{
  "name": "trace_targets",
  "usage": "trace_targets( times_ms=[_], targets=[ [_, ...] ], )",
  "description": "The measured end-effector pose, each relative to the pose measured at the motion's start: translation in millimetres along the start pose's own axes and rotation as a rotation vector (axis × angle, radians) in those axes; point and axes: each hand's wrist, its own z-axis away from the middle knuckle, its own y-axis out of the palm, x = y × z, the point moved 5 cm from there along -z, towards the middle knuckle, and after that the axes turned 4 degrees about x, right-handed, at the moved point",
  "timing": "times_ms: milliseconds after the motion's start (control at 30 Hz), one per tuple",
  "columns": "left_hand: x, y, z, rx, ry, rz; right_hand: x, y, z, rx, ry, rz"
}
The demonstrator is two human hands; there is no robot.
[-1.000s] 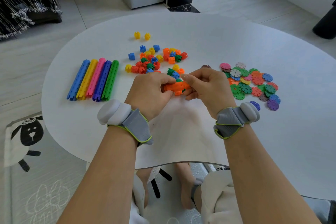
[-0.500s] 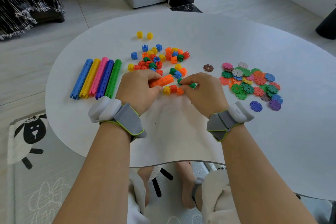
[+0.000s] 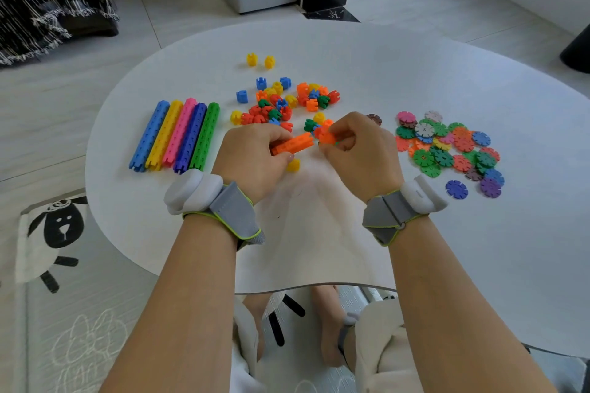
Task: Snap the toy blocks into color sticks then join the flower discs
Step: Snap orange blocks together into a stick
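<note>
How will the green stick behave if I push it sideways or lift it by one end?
The green stick looks square-sided and lies flat, so it would likely slide, not roll. Built of many snapped blocks, it may part at a joint. Plastic, so probably light.

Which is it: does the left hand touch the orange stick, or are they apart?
Touching. The head view shows the left hand pinching the orange stick between thumb and fingers at its left end.
</note>
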Motion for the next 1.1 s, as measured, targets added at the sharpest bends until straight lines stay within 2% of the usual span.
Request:
trace_targets(
  times_ms=[67, 200, 400, 633, 1100],
  targets=[
    [-0.2, 0.1, 0.3, -0.003, -0.002, 0.000, 0.8, -0.5, 0.9, 0.018, 0.033, -0.135],
    [-0.5, 1.4, 0.5, 0.003, -0.008, 0.008, -0.4, 6.5, 1.4, 0.063, 0.055, -0.140],
    [-5.3, 0.7, 1.2, -0.008, 0.005, 0.013, -2.5, 8.9, 4.2, -0.008, 0.308, -0.809],
    [-5.6, 0.5, 1.4, -0.025, 0.008, 0.057, 3.1, 19.7, 8.6, -0.066, 0.373, -1.033],
    [-4.5, -0.4, -2.5, -0.074, 0.009, 0.090, 6.3, 12.4, 3.3, -0.022, 0.241, -0.787]
  ],
)
